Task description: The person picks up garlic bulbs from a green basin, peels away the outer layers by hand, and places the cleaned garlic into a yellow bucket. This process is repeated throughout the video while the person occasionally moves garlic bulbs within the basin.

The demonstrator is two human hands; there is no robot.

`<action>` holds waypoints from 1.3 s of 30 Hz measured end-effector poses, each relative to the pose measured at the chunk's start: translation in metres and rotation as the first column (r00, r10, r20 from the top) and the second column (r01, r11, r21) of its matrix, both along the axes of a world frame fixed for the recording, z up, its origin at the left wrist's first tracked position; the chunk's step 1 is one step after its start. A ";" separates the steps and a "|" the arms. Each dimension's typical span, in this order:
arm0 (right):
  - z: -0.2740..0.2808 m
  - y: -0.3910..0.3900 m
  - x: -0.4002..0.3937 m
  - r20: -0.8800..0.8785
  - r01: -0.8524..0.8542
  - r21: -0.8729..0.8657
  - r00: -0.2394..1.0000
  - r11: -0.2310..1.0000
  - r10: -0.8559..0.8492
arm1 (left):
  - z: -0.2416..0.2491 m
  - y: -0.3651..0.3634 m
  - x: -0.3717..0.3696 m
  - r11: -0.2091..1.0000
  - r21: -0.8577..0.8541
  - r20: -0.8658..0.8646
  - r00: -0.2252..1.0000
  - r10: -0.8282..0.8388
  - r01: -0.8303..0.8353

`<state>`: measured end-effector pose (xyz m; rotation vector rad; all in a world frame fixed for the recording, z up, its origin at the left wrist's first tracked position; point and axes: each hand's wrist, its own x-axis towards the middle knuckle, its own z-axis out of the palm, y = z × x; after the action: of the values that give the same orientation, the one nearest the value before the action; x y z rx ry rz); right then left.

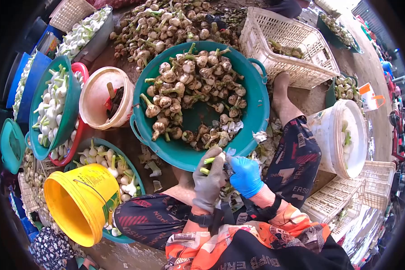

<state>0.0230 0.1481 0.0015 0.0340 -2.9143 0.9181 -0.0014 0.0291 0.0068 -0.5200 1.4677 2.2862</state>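
My left hand (209,180), in a grey glove, is closed round garlic with green stems (205,170) poking out past the fingers. Touching it nearly, my right hand (246,176) wears a blue glove, its fingers curled round something dark and small that I cannot make out. Both hands are over my lap, at the near rim of a big green basin (200,101). Unpeeled garlic bulbs (184,74) with soil and roots lie in a ring inside that basin.
Left are a yellow bucket (76,202), a pale bucket (107,96) with a tool, and basins of white garlic (51,108). A heap of garlic (166,24) lies ahead. Right stand a cream crate (292,45) and a white bucket (337,137). Another person (51,247) is at lower left.
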 end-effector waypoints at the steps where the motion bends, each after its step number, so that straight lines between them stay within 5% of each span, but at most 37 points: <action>1: -0.003 -0.001 0.001 -0.034 0.008 -0.078 0.999 0.997 -0.011 | -0.006 -0.003 -0.001 0.999 0.042 -0.027 0.999 0.032 -0.031; 3: -0.009 -0.005 0.001 -0.097 0.020 -0.241 0.994 0.970 -0.045 | -0.024 -0.011 -0.002 0.989 0.120 -0.079 0.992 0.097 -0.087; 4: -0.007 -0.004 0.001 0.242 0.223 -0.532 0.964 0.817 -0.106 | -0.027 -0.018 -0.002 0.992 0.125 -0.038 0.999 0.016 -0.011; 7: 0.014 0.023 -0.002 0.557 0.533 -0.800 0.831 0.277 0.011 | -0.022 -0.026 0.001 0.776 0.629 0.086 0.996 -0.029 -0.032; 9: 0.027 0.039 0.007 0.480 0.482 -0.873 0.876 -0.079 0.040 | -0.021 -0.029 0.002 0.628 0.777 0.070 0.997 -0.031 -0.035; 12: 0.022 0.065 0.022 0.332 0.333 -0.932 0.943 -0.142 0.028 | -0.021 -0.033 -0.005 0.337 0.935 0.116 0.993 -0.007 -0.107; 13: 0.024 0.064 0.025 0.455 0.446 -0.885 0.889 0.133 0.047 | -0.023 -0.036 -0.004 0.360 0.925 0.136 0.991 -0.004 -0.125; 15: -0.006 0.064 0.032 0.595 0.261 -0.609 0.774 0.749 0.214 | -0.021 -0.034 -0.006 0.398 0.904 0.170 0.985 -0.004 -0.154; 16: -0.011 0.046 0.029 0.475 -0.263 -0.136 0.829 0.955 0.296 | -0.009 -0.031 -0.009 0.526 0.821 0.246 0.969 0.027 -0.223; 17: -0.006 0.036 0.030 0.729 -0.361 0.265 0.682 0.894 0.059 | -0.007 -0.030 -0.010 0.544 0.800 0.282 0.959 0.033 -0.254; 19: -0.015 0.033 0.033 0.359 0.025 -0.106 0.933 0.994 0.014 | -0.002 -0.038 -0.013 0.580 0.742 0.353 0.931 0.091 -0.338; 20: -0.015 0.034 0.026 0.333 0.072 -0.172 0.943 0.982 -0.010 | 0.006 -0.043 -0.012 0.556 0.732 0.390 0.911 0.133 -0.394; 21: -0.019 0.033 0.021 0.308 0.102 -0.344 0.951 0.934 0.010 | 0.014 -0.055 -0.012 0.562 0.715 0.412 0.900 0.141 -0.415; 23: -0.037 0.025 0.013 0.074 -0.118 -0.245 0.987 0.962 0.140 | 0.049 -0.083 -0.013 0.601 0.690 0.344 0.913 0.218 -0.404; 24: -0.056 0.029 0.023 0.417 -0.165 -0.197 0.878 0.966 0.235 | 0.068 -0.102 -0.013 0.577 0.703 0.332 0.909 0.250 -0.416; 25: -0.088 0.033 0.037 0.558 -0.242 -0.223 0.762 0.944 0.327 | 0.089 -0.121 -0.011 0.583 0.733 0.179 0.926 0.331 -0.350; 27: -0.123 0.033 0.057 0.568 -0.416 -0.221 0.680 0.882 0.464 | 0.132 -0.158 -0.006 0.599 0.745 -0.035 0.879 0.475 -0.294; 29: -0.115 0.027 0.053 0.642 -0.417 -0.110 0.663 0.902 0.385 | 0.151 -0.195 0.018 0.740 0.577 -0.254 0.785 0.565 -0.346; 32: -0.075 0.015 0.027 0.694 -0.322 -0.159 0.636 0.933 0.337 | 0.137 -0.239 0.067 0.840 -0.108 -0.415 0.792 0.448 -0.532; 33: -0.058 0.012 0.015 0.705 -0.265 -0.203 0.628 0.943 0.328 | 0.123 -0.252 0.080 0.819 -0.259 -0.356 0.839 0.412 -0.512; 35: -0.036 0.007 -0.003 0.616 -0.185 -0.355 0.691 0.916 0.378 | 0.097 -0.266 0.089 0.779 -0.233 -0.050 0.807 0.588 -0.582; 39: -0.033 0.005 -0.040 0.396 -0.180 -0.535 0.810 0.825 0.433 | 0.025 -0.306 0.115 0.636 0.053 0.279 0.623 0.731 -0.770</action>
<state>-0.0173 0.1535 -0.0310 0.3056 -3.0721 1.9612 0.1137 -0.2774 0.0314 -1.5499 1.0059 2.7753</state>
